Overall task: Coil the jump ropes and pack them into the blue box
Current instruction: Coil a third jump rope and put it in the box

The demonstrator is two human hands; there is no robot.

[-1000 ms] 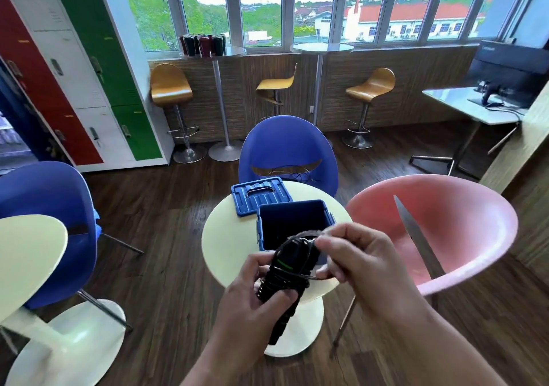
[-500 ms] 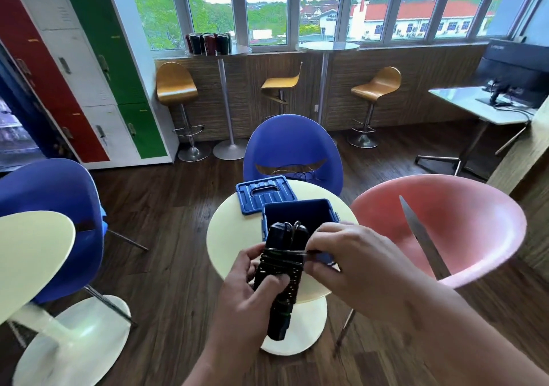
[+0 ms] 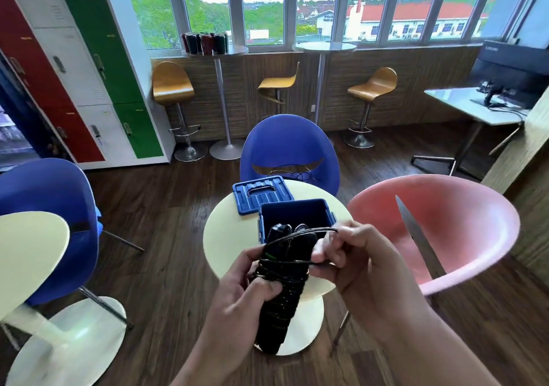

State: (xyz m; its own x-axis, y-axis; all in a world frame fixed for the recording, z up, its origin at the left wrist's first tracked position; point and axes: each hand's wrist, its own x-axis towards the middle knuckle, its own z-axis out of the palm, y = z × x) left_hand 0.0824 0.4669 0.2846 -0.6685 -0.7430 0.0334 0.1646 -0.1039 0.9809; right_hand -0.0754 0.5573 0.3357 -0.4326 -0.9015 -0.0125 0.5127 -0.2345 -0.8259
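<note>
Right now the left grip point(image 3: 246, 293) is clenched round the black jump rope handles point(image 3: 282, 311), which are wound with cord, while the right grip point(image 3: 356, 261) pinches a loop of the cord point(image 3: 312, 231) just beside the handle tops. The bundle is held in the air over the near edge of the counter point(image 3: 228, 237) and hides the near wall of the open blue box point(image 3: 294, 202) behind it. The box's lid point(image 3: 261, 197) lies flat, touching the box's far left corner. A blue chair point(image 3: 289, 148) stands beyond the round cream counter, with a thin dark cord on its seat, and a pink chair point(image 3: 445, 222) stands to the right. Another blue chair point(image 3: 44, 222) and a second cream table point(image 3: 29, 252) are on the left. Wooden flooring runs to colored lockers point(image 3: 89, 88), bar stools point(image 3: 172, 82), and windows.
</note>
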